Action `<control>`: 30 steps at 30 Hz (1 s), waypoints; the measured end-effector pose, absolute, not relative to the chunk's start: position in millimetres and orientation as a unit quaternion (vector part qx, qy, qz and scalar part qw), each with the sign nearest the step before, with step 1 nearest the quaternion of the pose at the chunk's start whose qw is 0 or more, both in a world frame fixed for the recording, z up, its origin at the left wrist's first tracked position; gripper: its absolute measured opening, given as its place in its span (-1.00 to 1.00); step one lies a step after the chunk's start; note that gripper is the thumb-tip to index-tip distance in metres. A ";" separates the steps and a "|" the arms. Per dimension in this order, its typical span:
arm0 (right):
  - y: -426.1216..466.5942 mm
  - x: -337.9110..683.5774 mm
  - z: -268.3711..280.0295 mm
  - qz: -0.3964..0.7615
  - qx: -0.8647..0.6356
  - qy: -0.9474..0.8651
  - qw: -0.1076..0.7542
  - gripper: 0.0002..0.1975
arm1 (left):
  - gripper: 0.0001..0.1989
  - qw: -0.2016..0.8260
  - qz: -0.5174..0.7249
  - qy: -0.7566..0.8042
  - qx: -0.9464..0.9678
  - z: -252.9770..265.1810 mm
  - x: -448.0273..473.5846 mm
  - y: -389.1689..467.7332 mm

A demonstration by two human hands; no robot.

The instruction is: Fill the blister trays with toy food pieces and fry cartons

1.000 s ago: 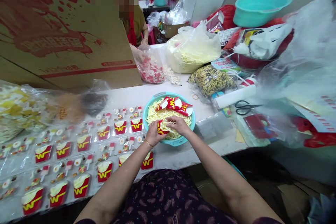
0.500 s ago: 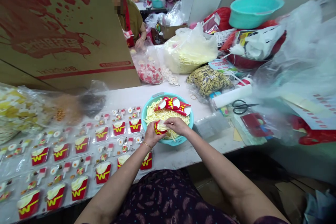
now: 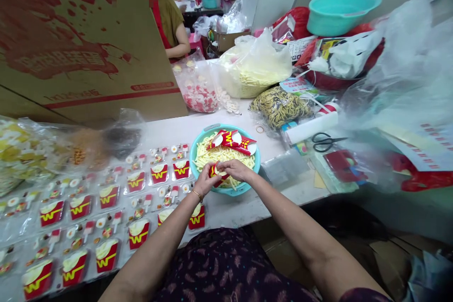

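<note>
A turquoise basin (image 3: 257,163) full of pale yellow toy french fries (image 3: 226,155) stands in front of me. Over its near side, my left hand (image 3: 205,180) is closed round a small red fries carton (image 3: 213,170) with yellow marks. My right hand (image 3: 235,170) meets the carton's mouth with its fingers pinched together; what sits between them is hidden. Some flat red cartons (image 3: 235,140) with a yellow W lie on top of the fries at the basin's far side.
Clear packs with filled red cartons (image 3: 138,232) and tiny toy foods cover the table's left. A large cardboard box (image 3: 88,42) rises behind. Bagged yellow pieces (image 3: 256,73), scissors (image 3: 327,142) and plastic bags lie right. Part of another person (image 3: 177,33) shows beyond.
My right hand has moved slightly left, closer over the carton in my left hand. The carton's red side shows at a different angle. Across the table, the other person has shifted left.
</note>
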State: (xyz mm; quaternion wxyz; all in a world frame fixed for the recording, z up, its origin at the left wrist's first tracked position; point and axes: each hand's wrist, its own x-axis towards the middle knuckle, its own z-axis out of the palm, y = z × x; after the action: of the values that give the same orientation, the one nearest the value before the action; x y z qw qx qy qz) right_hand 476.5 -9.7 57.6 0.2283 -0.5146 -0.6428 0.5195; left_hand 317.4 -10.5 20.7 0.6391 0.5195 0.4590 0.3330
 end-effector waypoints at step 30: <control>-38.7 496.2 27.1 0.152 -0.610 -0.776 -0.053 -0.85 | -0.39 0.684 0.395 0.520 0.325 16.6 280.8 -11.9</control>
State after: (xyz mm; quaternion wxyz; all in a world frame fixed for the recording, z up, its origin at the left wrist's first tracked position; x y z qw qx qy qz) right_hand 496.2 -38.7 27.1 -0.0530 -0.6103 -0.7756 0.1518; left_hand 280.8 -11.9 16.6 0.6839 0.3254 0.5199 0.3951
